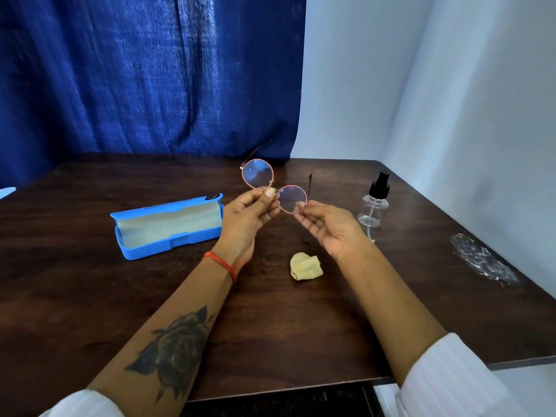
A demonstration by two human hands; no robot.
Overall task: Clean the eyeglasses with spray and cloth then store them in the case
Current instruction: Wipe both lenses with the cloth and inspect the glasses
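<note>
Round eyeglasses (pixel 258 175) with a thin red rim and dark temples are held up above the table. My left hand (pixel 245 219) pinches them at the bridge between thumb and fingers. My right hand (pixel 326 228) is beside the right lens, palm up, its fingertips touching the lens rim. A crumpled yellow cloth (pixel 305 266) lies on the table below my hands. A clear spray bottle (pixel 374 203) with a black nozzle stands to the right. The blue case (pixel 168 228) lies open at the left, its pale lining showing.
The dark wooden table (pixel 90 296) ends at a front edge near me and a right edge by the white wall. A whitish scuffed patch (pixel 481 260) marks the table's right side. A blue curtain (pixel 150 70) hangs behind.
</note>
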